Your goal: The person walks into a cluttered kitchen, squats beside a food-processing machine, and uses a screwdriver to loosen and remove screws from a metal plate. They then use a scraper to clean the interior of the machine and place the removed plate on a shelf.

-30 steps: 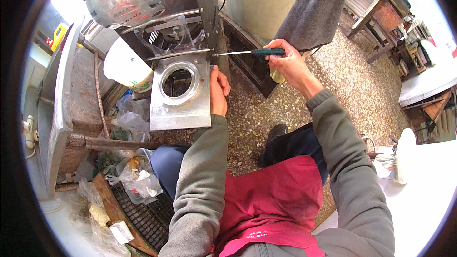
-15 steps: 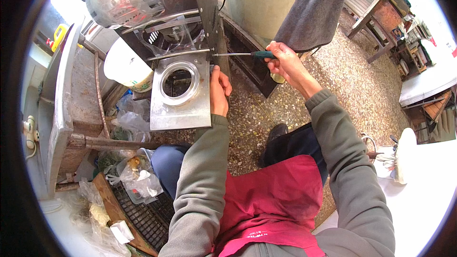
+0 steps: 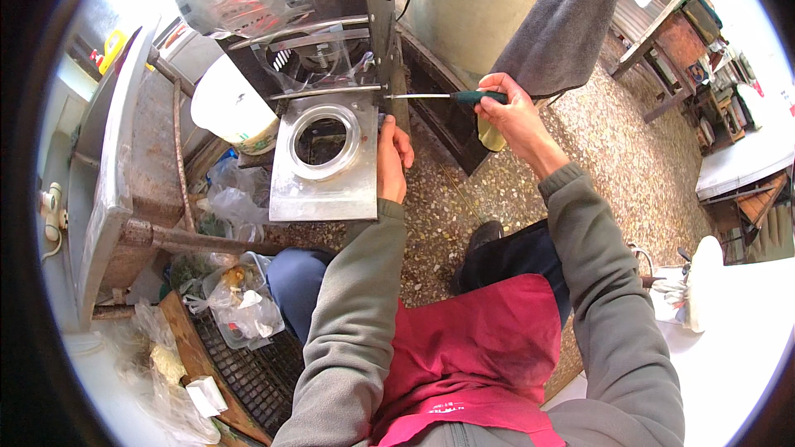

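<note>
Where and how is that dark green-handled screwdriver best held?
Probably by its thick dark green handle, coming from the right: the slim metal shaft points left toward the black metal machine frame, and the right hand already grips the handle.

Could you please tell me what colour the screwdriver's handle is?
The handle is dark green, best seen in the head view.

Here's the right hand (image 3: 515, 117) at two o'clock, gripping a green-handled screwdriver (image 3: 465, 98), shaft pointing to nine, tip right at the machine's dark side frame (image 3: 381, 29)! Left hand (image 3: 392, 159) at twelve, fingers curled by the metal plate (image 3: 323, 204) at its three-o'clock edge. A clear ring (image 3: 292, 145) circles the plate's hole. White bucket (image 3: 230, 103) at ten, red apron (image 3: 472, 339) at five!
</note>
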A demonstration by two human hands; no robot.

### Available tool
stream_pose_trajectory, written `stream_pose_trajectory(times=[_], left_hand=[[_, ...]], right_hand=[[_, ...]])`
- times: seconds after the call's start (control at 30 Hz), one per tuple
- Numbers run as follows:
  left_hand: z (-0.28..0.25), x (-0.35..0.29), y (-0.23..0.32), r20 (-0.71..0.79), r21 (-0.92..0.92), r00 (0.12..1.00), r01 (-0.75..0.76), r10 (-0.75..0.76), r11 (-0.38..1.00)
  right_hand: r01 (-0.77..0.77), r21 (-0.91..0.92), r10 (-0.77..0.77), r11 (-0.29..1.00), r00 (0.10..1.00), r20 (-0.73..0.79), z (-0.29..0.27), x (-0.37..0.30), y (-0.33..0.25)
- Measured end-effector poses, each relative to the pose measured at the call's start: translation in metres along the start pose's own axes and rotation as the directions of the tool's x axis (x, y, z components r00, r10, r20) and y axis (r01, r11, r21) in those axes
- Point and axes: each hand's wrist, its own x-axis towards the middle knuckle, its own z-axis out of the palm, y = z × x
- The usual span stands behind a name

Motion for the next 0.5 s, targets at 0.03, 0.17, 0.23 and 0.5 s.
stream_pose_trajectory(times=[0.03,0.17,0.23,0.5], left_hand=[[0.0,-0.001,0.0,-0.006,0.005,1.0,0.002,-0.002,1.0],[0.0,-0.002,0.001,-0.001,0.024,1.0,0.007,-0.007,1.0],[0.0,-0.002,0.002,-0.002,0.023,1.0,0.004,-0.004,1.0],[-0.003,-0.007,0.005,-0.012,0.007,1.0,-0.004,0.004,1.0]], right_hand=[[0.036,-0.041,-0.036,0.998,0.999,0.011,0.0,-0.001,0.0],[-0.141,0.069,0.144,0.988,0.988,-0.047,0.001,-0.004,-0.002],[-0.156,0.004,0.155,0.988,0.983,-0.099,0.004,-0.003,-0.002],[-0.101,0.01,0.102,0.995,0.993,-0.064,0.01,0.002,0.001]])
